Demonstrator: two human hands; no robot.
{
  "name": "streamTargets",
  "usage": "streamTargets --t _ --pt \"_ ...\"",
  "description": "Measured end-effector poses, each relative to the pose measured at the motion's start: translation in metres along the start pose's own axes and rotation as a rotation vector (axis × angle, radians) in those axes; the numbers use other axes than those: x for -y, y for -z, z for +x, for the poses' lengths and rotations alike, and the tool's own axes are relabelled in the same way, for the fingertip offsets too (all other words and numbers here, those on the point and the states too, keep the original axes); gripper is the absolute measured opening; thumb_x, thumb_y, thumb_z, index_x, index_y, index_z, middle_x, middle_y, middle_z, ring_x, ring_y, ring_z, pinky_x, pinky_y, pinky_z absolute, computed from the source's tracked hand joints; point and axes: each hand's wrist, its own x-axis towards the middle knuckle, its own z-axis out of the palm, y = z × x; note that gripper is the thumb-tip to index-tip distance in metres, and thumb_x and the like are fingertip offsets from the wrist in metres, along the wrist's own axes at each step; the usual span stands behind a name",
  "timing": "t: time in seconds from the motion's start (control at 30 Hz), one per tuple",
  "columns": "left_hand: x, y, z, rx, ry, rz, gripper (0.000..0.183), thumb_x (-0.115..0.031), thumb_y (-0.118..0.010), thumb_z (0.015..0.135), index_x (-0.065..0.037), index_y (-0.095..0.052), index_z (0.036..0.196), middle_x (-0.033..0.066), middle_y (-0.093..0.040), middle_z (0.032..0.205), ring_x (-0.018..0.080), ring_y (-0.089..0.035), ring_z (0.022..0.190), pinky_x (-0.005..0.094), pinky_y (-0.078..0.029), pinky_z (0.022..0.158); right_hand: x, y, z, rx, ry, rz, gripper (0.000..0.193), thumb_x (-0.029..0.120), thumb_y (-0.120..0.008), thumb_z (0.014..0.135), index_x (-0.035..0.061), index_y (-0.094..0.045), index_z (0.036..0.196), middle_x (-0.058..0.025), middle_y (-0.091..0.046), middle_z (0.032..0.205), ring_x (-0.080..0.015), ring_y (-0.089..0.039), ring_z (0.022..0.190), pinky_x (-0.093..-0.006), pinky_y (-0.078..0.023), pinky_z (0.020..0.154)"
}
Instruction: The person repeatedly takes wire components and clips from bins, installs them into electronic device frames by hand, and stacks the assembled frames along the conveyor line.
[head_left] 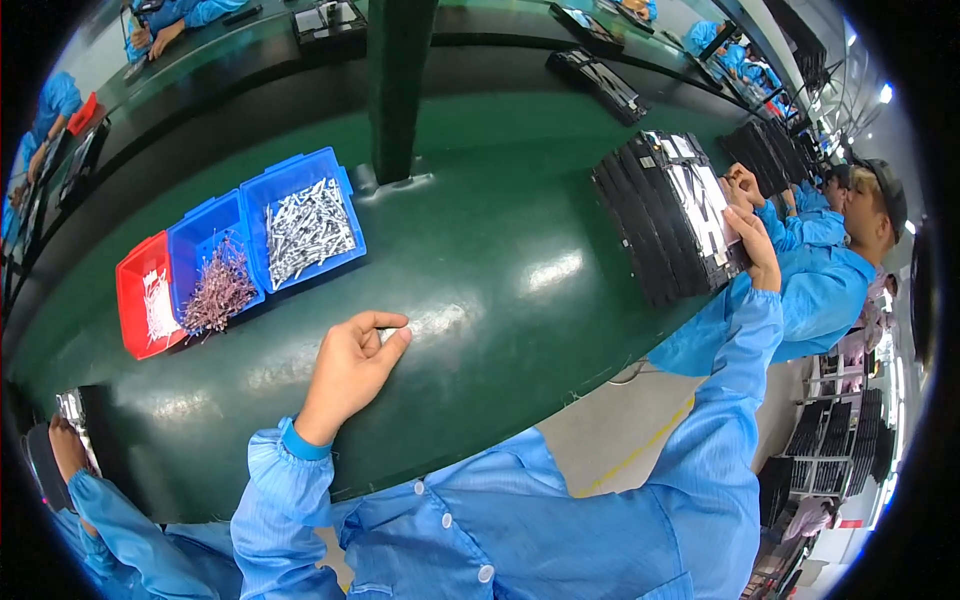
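Observation:
My left hand (348, 375) is over the middle of the green table, thumb and forefinger closed in a pinch. Between the tips shows a bit of a small whitish piece (388, 335); its kind is too small to make out. My right hand (755, 248) reaches far right, its fingers gripping the edge of the topmost black tray-like unit (690, 195), which has silver-white parts on its face. Beneath that unit lies a stack of similar black units (635, 235). Part of my right grip is hidden by the unit's edge.
Two blue bins hold silver-white pieces (312, 228) and thin brownish wired parts (218, 287); a red bin (130, 310) holds white strips. A green post (400, 90) rises behind them. Co-workers in blue sit right (815, 290) and left (140, 540). A black conveyor (270, 95) runs behind.

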Motion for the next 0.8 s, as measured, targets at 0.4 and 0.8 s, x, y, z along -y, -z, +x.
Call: streamTargets --t 0.4,0.8 --pt "-0.001 0.000 -0.004 -0.060 -0.061 0.020 0.019 -0.014 -0.071 0.091 0.001 -0.071 0.103 -0.0103 -0.032 0.058 0.0021 -0.028 0.054 0.0250 -0.023 0.049 0.040 -0.096 -0.026 -0.541 0.647 -0.478 0.027 0.019 -0.067 0.095 -0.0018 -0.069 0.113 -0.0048 -0.069 0.109 -0.0097 -0.063 0.097 -0.0255 -0.050 0.082" --pt "0.004 0.062 -0.013 -0.886 -0.524 0.342 0.011 -0.002 -0.073 0.087 -0.002 -0.073 0.097 -0.0086 -0.029 0.057 0.0008 -0.026 0.052 0.0222 -0.018 0.048 0.051 -0.367 -0.077 0.750 0.004 -0.045 0.021 0.018 -0.065 0.095 -0.0034 -0.065 0.097 -0.0056 -0.064 0.075 -0.0071 -0.058 0.053 -0.0213 -0.041 0.043"
